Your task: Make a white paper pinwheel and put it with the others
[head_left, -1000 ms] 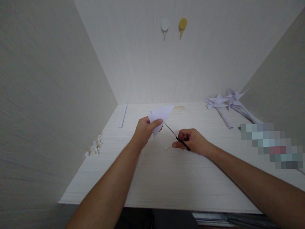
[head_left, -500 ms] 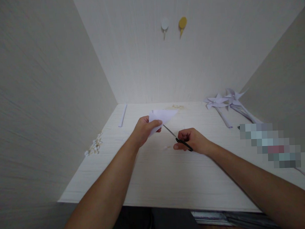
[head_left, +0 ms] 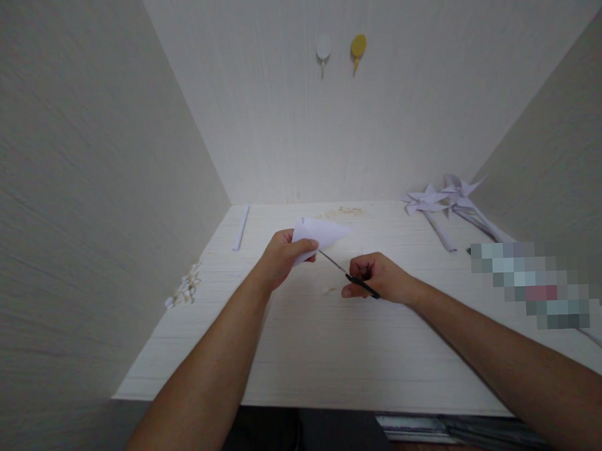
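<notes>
A white sheet of paper (head_left: 325, 231), pointed toward the right, is pinched between the thumb and fingers of my left hand (head_left: 287, 255). My right hand (head_left: 374, 275) grips a pair of scissors (head_left: 361, 284) by its black handles. The thin metal blades reach up and left to the lower edge of the paper, close by my left thumb. Whether the blade tip lies in the paper or just beside it I cannot tell. Both hands are held above the white tabletop (head_left: 315, 356).
Paper pinwheels (head_left: 427, 199) with rolled paper sticks lie at the back right. A rolled paper tube (head_left: 241, 227) rests at the back left, and a pile of small white-headed pieces (head_left: 185, 286) by the left wall. A blurred-out item (head_left: 530, 283) lies at the right.
The paper has tilted slightly in my left hand, and its lower edge beside the blades looks different. My right hand and the scissors have barely moved.
</notes>
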Demonstrator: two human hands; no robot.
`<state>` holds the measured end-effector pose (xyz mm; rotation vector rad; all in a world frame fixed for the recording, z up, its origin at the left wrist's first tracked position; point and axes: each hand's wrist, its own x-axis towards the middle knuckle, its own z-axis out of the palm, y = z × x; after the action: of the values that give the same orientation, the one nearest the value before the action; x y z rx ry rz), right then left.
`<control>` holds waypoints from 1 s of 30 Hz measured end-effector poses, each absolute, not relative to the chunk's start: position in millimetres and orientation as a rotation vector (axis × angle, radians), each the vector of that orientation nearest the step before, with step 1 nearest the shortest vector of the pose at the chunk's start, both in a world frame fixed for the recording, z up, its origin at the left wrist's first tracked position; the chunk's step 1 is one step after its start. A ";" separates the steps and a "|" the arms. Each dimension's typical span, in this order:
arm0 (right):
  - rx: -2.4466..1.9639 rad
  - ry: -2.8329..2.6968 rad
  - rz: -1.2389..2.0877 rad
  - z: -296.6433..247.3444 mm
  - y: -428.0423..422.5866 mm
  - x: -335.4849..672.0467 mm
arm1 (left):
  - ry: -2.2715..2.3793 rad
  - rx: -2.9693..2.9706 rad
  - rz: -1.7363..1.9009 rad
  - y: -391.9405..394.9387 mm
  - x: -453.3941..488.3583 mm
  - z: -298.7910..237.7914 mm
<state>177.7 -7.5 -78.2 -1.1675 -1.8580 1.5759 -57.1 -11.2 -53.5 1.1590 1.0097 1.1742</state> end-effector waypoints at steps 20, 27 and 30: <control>-1.582 -1.983 0.945 -79.7 10.8 197.5 | 1.113 1.126 1.334 -9.2 -55.6 -61.4; -1.526 -2.009 0.985 -78.7 10.2 198.5 | 1.084 1.172 1.266 -12.0 -49.5 -62.7; -1.493 -1.962 0.959 -77.1 8.9 197.2 | 1.094 1.185 1.245 -12.2 -47.8 -64.0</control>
<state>197.2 8.9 -77.1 -1.4931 -1.9617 0.9587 -47.8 -12.2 -64.0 1.1845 1.0941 1.2452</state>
